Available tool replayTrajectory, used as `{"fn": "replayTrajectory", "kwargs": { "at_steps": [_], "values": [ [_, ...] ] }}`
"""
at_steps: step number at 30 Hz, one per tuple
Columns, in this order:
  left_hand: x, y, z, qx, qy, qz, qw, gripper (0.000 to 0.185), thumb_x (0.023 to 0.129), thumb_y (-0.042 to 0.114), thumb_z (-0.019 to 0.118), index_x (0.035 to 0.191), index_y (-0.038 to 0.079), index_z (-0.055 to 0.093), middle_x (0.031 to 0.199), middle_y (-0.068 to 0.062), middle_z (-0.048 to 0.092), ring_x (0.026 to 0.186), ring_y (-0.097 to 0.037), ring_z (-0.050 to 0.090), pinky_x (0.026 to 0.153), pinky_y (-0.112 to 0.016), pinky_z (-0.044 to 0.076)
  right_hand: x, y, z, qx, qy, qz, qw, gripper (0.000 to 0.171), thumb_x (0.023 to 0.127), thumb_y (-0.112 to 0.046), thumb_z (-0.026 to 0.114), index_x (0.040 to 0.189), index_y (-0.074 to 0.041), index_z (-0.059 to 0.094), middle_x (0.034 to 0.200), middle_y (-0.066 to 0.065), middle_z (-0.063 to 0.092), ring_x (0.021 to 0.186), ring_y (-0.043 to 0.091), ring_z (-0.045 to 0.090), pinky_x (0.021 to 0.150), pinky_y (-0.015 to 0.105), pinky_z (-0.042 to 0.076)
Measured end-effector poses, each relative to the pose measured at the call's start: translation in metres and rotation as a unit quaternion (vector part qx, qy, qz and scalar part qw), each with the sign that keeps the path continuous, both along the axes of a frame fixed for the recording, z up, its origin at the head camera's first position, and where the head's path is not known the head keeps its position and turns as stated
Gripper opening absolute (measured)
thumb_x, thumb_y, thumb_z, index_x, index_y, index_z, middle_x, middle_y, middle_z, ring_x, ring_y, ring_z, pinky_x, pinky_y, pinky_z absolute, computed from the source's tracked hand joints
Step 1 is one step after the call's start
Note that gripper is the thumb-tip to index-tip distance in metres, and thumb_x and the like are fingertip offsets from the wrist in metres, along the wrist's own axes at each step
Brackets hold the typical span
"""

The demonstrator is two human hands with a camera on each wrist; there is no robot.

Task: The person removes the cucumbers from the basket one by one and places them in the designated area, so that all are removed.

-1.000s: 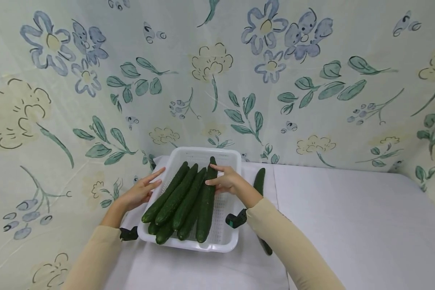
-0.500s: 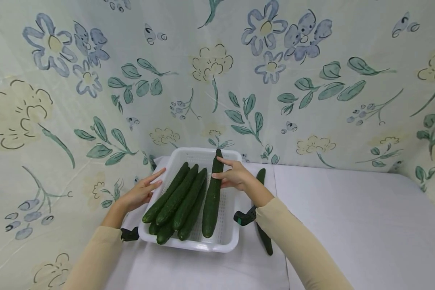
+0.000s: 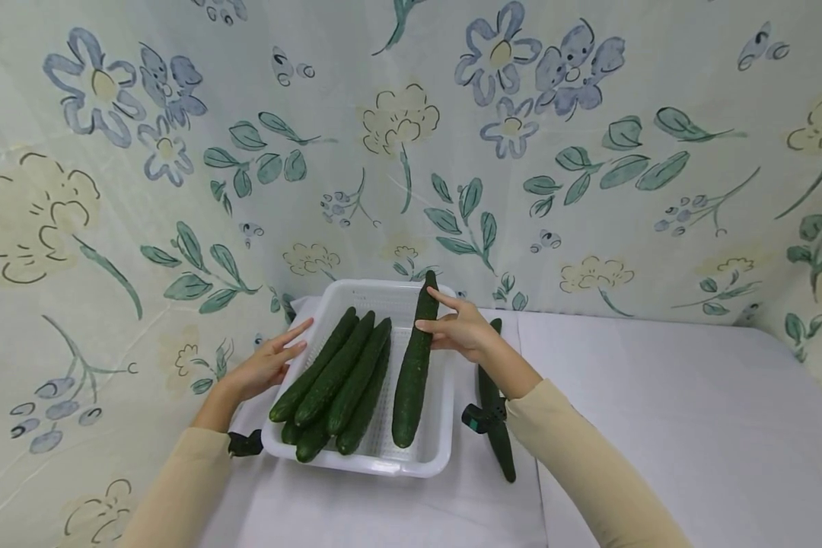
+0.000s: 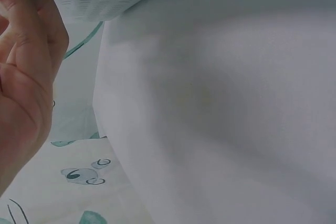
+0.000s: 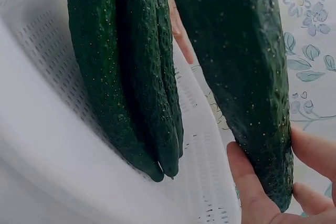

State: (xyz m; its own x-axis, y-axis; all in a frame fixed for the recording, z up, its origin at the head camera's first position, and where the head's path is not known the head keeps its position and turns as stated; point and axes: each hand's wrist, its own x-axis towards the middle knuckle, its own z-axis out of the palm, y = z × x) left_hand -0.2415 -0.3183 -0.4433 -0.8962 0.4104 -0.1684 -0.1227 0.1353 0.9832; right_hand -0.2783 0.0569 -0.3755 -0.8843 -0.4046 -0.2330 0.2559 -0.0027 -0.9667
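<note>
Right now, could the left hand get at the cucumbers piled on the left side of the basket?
Probably yes. The left hand rests on the basket's left rim, open, and the piled cucumbers lie uncovered just beside its fingers; nothing stands between.

A floral-printed cloth backdrop (image 3: 589, 152) rises behind the white-covered table (image 3: 657, 426).

White table (image 3: 657, 426) with basket (image 3: 356, 458), one loose cucumber (image 3: 496, 434).
</note>
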Motion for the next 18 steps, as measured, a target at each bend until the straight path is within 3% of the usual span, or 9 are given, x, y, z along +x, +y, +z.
{"fn": "replayTrajectory", "kwargs": {
  "at_steps": [11, 18],
  "values": [
    [-0.007, -0.007, -0.009, -0.015, 0.007, 0.003, 0.9999, 0.053, 0.100, 0.028, 0.039, 0.147, 0.035, 0.016, 0.139, -0.017, 0.034, 0.093, -0.020, 0.061, 0.073, -0.034, 0.052, 0.001, 0.022, 0.000, -0.008, 0.014, -0.021, 1.000, 0.076, 0.080, -0.007, 0.071, 0.143, -0.031, 0.034, 0.088, 0.014, 0.060, 0.071, 0.019, 0.057, 0.072, 0.038, 0.052],
    [0.002, 0.001, 0.008, -0.009, -0.023, 0.010, 0.9996, 0.055, 0.099, 0.026, 0.041, 0.148, 0.030, 0.015, 0.139, -0.019, 0.033, 0.092, -0.023, 0.061, 0.074, -0.035, 0.052, -0.002, 0.044, -0.007, -0.023, 0.019, -0.007, 1.000, 0.078, 0.081, -0.007, 0.070, 0.145, -0.028, 0.029, 0.095, 0.017, 0.059, 0.082, 0.021, 0.061, 0.077, 0.041, 0.051]
  ]
}}
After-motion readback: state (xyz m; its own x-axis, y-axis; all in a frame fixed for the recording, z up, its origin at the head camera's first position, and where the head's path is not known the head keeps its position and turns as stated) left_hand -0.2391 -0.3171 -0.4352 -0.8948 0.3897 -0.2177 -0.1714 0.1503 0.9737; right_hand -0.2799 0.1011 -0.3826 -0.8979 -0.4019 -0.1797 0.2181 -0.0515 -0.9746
